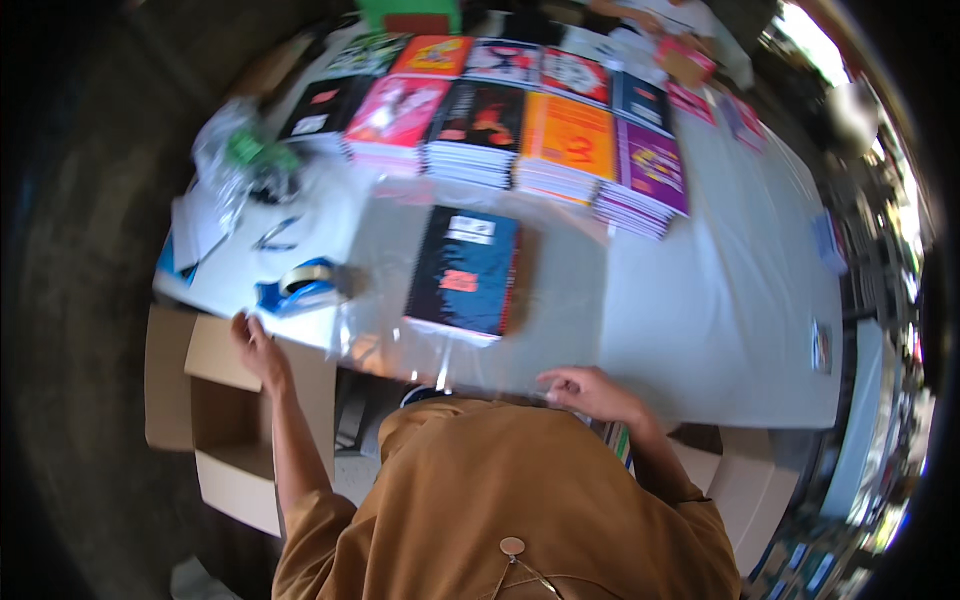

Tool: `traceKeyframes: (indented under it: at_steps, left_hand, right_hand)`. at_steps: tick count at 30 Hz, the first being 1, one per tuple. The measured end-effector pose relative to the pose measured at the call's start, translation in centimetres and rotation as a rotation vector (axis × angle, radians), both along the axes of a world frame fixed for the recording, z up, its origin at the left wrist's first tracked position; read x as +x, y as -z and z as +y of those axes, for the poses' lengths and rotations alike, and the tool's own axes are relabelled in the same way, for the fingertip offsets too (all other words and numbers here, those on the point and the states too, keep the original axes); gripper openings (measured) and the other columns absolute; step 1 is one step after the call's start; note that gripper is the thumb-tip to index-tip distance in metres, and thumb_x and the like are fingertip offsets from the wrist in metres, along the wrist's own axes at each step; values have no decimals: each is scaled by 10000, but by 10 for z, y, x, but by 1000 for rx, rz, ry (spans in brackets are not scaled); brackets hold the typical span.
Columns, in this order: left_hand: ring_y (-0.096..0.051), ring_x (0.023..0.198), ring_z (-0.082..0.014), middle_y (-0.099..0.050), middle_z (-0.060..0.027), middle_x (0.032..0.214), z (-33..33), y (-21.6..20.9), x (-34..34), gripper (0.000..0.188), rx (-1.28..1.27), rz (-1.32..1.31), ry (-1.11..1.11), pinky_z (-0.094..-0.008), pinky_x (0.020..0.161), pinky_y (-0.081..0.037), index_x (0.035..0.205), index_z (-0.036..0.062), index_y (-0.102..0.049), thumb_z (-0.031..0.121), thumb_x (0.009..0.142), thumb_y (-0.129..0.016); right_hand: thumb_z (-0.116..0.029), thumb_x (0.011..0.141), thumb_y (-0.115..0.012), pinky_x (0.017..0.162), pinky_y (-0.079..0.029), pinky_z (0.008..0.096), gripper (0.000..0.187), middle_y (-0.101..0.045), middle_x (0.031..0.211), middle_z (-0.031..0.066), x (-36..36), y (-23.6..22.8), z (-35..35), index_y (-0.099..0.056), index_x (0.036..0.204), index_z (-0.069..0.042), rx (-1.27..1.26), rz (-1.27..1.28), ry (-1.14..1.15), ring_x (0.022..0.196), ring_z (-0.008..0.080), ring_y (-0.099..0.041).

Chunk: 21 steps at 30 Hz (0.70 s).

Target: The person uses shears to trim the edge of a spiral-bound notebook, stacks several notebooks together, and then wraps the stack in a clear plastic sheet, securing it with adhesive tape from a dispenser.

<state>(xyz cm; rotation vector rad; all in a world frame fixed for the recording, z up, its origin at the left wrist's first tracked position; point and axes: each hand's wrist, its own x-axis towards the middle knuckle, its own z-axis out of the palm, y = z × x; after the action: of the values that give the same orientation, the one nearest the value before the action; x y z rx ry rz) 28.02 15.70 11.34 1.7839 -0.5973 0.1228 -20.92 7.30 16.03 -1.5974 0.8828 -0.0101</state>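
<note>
A small stack of dark blue and black spiral notebooks [462, 270] lies on a clear plastic sheet [565, 300] spread over the near middle of the table. My left hand [260, 354] is off the table's front left edge, fingers loosely bent and apart, with nothing visible in it. Just beyond it sits a blue tape dispenser [268, 296] carrying a roll of tape. At the front edge, right of the notebooks, my right hand [592, 392] is loosely curled, thumb and fingers apart, beside the plastic's near edge. Whether it touches the plastic I cannot tell.
Piles of colourful notebooks [568, 135] stand in rows across the table's far side. Crumpled clear plastic [225, 150] lies at the left. An open cardboard box [235, 480] stands below the left edge, another [750, 490] at lower right. A person [690, 20] is at the far right.
</note>
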Motion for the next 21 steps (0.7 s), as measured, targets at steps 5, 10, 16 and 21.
traceKeyframes:
  at_steps: [5, 10, 16, 21]
  left_hand:
    - [-537, 888, -200, -548, -117, 1051, -12, -10, 11, 380, 200, -219, 114, -299, 723, -434, 1139, 30, -537, 29, 764, -594]
    - [-409, 1198, -305, -419, -170, 1294, -5, 5, 60, 739, 359, 59, 379, -419, 971, -360, 1344, 74, -341, -28, 645, -559]
    - [-479, 1080, -263, -434, -133, 1247, -5, 26, 68, 765, 350, 185, 556, -385, 909, -428, 1307, 83, -377, 28, 639, -747]
    - [-477, 923, -199, -462, -76, 1143, 13, 23, 63, 679, 409, 175, 604, -322, 755, -443, 1203, 102, -462, 115, 621, -812]
  right_hand:
    - [-142, 876, -592, 719, -458, 248, 267, -624, 848, 28, 99, -31, -33, -591, 1118, -31, -180, -191, -9, 743, 88, -544]
    - [-123, 854, -606, 732, -469, 285, 245, -627, 867, 64, 211, -32, -39, -607, 1087, -48, -267, -282, -42, 783, 145, -585]
    - [-142, 810, -648, 851, -419, 357, 289, -626, 1030, 89, 333, -8, -45, -619, 1091, -79, -660, -367, -105, 950, 258, -565]
    - [-178, 787, -660, 889, -367, 377, 269, -622, 1046, 12, 391, 17, -44, -642, 1048, -118, -948, -346, -93, 1061, 229, -505]
